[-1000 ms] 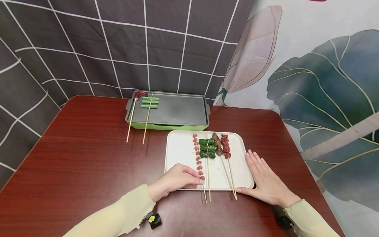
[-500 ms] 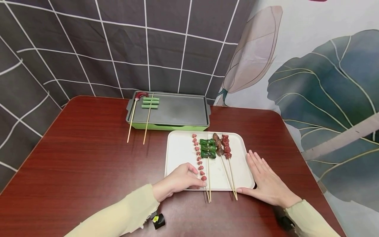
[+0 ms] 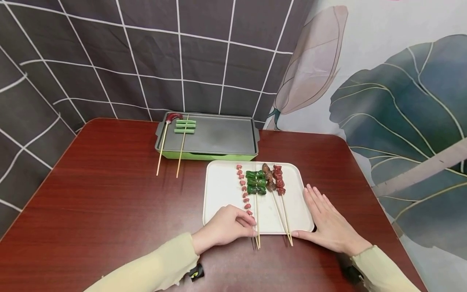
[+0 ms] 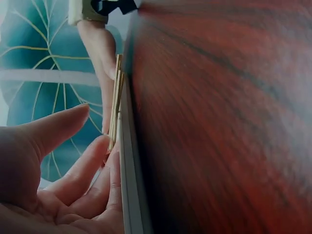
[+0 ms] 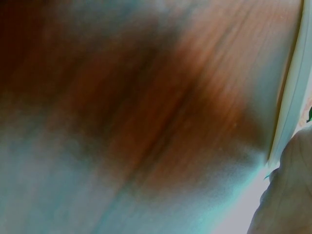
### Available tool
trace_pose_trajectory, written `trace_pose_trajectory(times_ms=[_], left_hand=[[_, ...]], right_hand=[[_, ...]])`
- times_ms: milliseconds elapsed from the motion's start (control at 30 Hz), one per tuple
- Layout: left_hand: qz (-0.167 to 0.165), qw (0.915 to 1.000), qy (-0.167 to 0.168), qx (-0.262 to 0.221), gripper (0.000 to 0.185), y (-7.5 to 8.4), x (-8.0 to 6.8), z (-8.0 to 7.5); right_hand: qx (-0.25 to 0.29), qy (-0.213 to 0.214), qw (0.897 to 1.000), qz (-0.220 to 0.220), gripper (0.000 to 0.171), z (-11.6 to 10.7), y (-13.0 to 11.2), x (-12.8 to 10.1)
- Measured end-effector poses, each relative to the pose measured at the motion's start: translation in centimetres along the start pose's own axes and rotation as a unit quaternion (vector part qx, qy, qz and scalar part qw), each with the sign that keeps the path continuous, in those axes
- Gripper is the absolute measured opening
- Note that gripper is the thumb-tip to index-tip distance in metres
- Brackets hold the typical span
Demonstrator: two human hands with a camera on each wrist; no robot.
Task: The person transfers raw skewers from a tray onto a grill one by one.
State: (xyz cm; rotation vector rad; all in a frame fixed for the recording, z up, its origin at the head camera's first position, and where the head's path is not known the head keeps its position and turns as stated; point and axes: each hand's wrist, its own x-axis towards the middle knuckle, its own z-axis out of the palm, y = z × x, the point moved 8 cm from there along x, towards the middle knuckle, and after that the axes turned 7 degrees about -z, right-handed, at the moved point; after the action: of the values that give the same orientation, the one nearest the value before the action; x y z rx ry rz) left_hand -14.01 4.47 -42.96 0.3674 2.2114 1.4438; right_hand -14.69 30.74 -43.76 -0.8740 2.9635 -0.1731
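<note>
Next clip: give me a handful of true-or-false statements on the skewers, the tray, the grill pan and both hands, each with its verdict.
1. Four skewers lie on the white tray. True.
2. The right hand grips a skewer. False: it lies flat, fingers straight, at the tray's right edge.
3. The left hand has its fingers at the lower end of the small red-piece skewer. True.
4. The grill pan holds no food. False: a green bean skewer and a red-tipped skewer lie at its left end.
5. The green pepper skewer lies on the tray. True.

Legible text, labels, brands, numbers, signs: 0 in any view, including griddle (image 3: 215, 136), tray (image 3: 222, 190) and backdrop at 12 o'clock.
</note>
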Motion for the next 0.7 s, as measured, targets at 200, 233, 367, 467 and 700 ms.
trace_pose_trajectory(times_ms=[200,233,367,467,700], left_hand=[[0.023,0.9970,0.019,0.071,0.012,0.6,-0.1,-0.3],[0.024,0.9965,0.023,0.077,0.012,0.6,-0.1,-0.4],[0.018,0.9939,0.050,0.096,0.021,0.3,-0.3,-0.9],[0.016,0.9914,0.067,0.111,0.028,0.2,-0.3,-1.1],[0.031,0.9830,0.089,0.158,0.021,0.5,0.1,-1.4]], right_hand=[[0.003,0.001,1.000,-0.001,0.121,-0.1,0.0,0.0],[0.003,0.003,1.000,-0.003,0.121,-0.1,0.0,0.0],[0.002,0.010,1.000,-0.007,0.120,-0.3,-0.2,0.0],[0.004,0.014,1.000,-0.008,0.120,-0.5,-0.4,0.1],[0.007,0.014,1.000,-0.009,0.119,-0.6,-0.5,0.1]])
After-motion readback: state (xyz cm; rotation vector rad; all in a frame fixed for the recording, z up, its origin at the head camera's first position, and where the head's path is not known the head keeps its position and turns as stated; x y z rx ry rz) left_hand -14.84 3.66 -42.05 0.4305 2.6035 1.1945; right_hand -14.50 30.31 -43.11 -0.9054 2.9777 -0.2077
